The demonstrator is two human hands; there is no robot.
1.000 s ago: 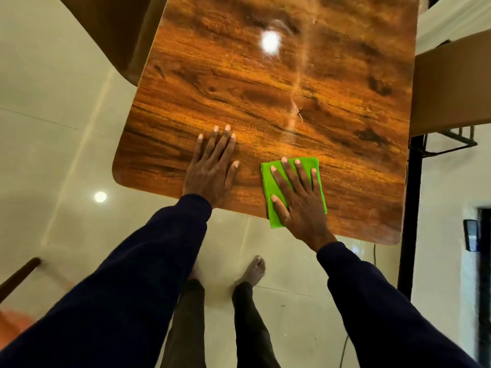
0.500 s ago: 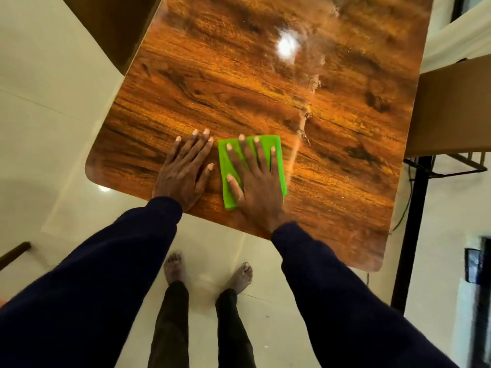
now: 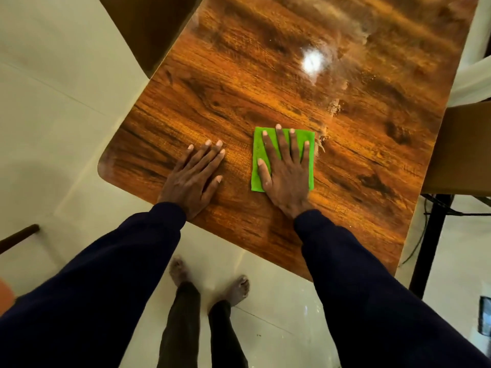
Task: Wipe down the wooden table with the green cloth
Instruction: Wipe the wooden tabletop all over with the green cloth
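Head view: right hand [image 3: 285, 171] flat, fingers spread, pressing folded bright-green cloth [image 3: 308, 144] on glossy wooden worktop [image 3: 239, 83]. Left hand [image 3: 192, 179] open, palm down, bracing. Judgement: keep even pressure, overlap strokes toward pale smears [image 3: 335, 107] just beyond.

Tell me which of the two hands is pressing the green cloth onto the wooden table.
The right hand: it lies flat, fingers spread, on the folded green cloth. The left hand rests beside it on the bare wooden table, apart from the cloth.

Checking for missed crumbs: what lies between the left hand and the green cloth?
In the head view, only bare wooden table separates the left hand from the green cloth.
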